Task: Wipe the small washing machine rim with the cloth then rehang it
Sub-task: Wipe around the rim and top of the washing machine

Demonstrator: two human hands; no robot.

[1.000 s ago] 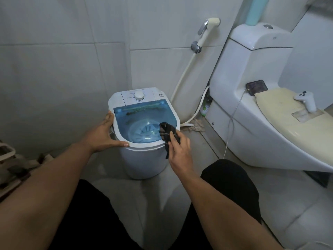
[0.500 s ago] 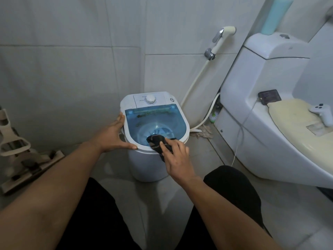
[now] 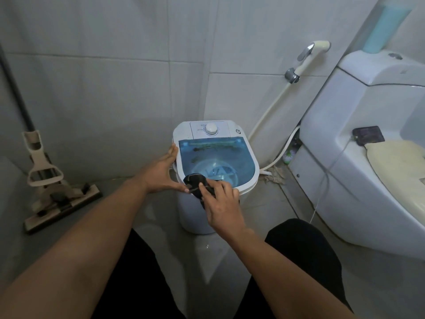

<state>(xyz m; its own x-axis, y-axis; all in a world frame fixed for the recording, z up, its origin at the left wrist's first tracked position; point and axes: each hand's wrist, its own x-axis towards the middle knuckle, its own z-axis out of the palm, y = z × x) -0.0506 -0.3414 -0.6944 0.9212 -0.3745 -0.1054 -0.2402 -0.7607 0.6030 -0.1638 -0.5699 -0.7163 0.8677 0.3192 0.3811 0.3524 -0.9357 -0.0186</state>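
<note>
A small white washing machine (image 3: 251, 155) with a blue see-through lid and a white dial stands on the floor against the tiled wall. My left hand (image 3: 162, 172) grips its left rim, thumb along the front edge. My right hand (image 3: 220, 199) presses a dark cloth (image 3: 195, 181) onto the front-left part of the rim, right beside my left thumb. Part of the cloth hangs down under my palm and is hidden.
A white toilet (image 3: 333, 139) with a cream seat cover stands close on the right, a dark phone (image 3: 369, 134) with a cable resting on it. A bidet sprayer (image 3: 308, 56) and hose hang on the wall. A mop (image 3: 48, 180) leans at the left. My knees are below.
My right hand has slid the cloth leftward along the front rim, from the right front corner to beside my left thumb. My left hand has stayed on the left rim. The view panned left.
</note>
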